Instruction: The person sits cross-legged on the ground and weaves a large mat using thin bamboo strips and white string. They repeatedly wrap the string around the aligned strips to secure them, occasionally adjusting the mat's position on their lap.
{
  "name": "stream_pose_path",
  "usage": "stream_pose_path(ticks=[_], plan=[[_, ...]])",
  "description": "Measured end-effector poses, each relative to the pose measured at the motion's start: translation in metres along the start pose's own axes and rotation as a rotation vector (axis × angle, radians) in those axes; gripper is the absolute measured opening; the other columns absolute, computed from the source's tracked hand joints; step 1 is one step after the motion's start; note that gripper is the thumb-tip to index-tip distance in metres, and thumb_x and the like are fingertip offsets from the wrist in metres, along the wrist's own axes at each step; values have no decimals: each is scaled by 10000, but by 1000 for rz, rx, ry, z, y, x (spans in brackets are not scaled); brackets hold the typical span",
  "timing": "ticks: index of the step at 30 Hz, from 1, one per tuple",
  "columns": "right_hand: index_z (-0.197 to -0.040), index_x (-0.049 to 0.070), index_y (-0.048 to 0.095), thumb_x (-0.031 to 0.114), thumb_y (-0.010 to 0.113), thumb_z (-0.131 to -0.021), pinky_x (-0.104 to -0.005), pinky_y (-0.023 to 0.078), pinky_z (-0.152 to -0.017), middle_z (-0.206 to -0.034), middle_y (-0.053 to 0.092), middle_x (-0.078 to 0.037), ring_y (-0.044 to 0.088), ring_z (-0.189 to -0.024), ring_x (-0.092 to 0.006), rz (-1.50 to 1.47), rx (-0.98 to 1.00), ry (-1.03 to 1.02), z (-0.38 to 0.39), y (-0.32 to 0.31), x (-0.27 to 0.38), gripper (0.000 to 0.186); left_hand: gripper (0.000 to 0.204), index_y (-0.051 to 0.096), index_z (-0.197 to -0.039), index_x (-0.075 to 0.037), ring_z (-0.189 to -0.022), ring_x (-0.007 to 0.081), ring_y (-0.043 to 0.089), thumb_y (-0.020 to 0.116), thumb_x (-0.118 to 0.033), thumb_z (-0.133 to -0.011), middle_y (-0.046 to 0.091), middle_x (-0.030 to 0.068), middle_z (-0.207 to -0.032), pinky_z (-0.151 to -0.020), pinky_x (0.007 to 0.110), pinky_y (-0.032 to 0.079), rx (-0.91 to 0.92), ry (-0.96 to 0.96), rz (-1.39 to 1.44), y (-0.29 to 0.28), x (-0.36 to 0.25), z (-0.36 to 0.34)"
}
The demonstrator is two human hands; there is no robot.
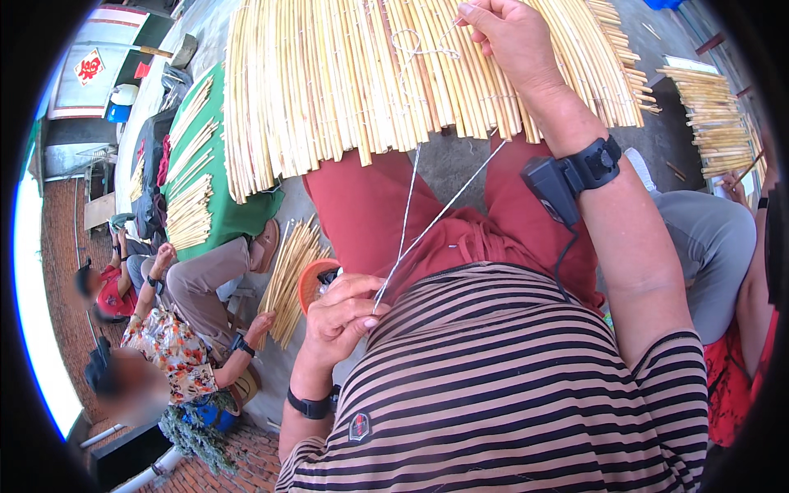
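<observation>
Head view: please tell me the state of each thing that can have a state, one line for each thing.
Left hand: closed, pinching the white string near the belly.
Right hand: raised, fingers pinched on the string at the mat.
White string: pulled taut in two strands between both hands.
Reed mat: partly woven, lying across the knees, ends uneven.
Loose reed bundle: lying unbound beside the left knee.

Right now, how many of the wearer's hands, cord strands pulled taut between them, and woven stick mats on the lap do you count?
Hands: 2, the left hand and the right hand
Taut cord strands: 2
Woven stick mat: 1
Total: 5
</observation>
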State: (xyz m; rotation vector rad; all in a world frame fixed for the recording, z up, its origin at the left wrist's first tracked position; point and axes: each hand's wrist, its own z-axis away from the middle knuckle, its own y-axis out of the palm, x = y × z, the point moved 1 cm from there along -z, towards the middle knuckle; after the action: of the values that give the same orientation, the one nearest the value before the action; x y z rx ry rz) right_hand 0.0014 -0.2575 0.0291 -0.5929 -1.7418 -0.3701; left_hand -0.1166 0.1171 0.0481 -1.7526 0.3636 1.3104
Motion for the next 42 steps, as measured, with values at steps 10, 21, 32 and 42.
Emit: stream_pose_path(ticks=[10, 21, 32, 42], plan=[[-807, 66, 673, 196, 634, -901, -194, 425, -536, -677, 615, 28, 515, -588, -29, 91, 29, -35, 5, -2, 3, 166, 477, 564, -1246, 67, -1031, 278, 651, 665, -232, -888, 621, 223, -1186, -909, 390, 524, -39, -621, 930, -14, 58, 51], [-806, 62, 664, 185, 625, -920, -164, 388, -513, -696, 629, 32, 484, -569, -9, -5, 30, -7, 4, 1, 5, 172, 300, 683, -1067, -36, -949, 191, 622, 694, 32, -775, 626, 100, -1096, -780, 303, 526, -273, 114, -351, -31, -7, -143], [-810, 42, 657, 158, 660, -899, -187, 389, -548, -668, 582, 39, 469, -584, -25, -14, 68, 5, 4, 5, -1, 147, 104, 514, -842, -65, -786, 272, 639, 604, -96, -799, 539, 60, -859, -622, 432, 529, 87, 281, -1020, -21, -10, -237], [-780, 40, 651, 229, 665, -853, -316, 466, -569, -602, 590, -57, 556, -546, -154, 163, 38, -54, 2, 5, 1, 203, 100, 490, -812, -103, -714, 201, 563, 579, -84, -769, 473, 41, -740, -616, 349, 452, -193, 443, -1276, -51, -6, -247]])
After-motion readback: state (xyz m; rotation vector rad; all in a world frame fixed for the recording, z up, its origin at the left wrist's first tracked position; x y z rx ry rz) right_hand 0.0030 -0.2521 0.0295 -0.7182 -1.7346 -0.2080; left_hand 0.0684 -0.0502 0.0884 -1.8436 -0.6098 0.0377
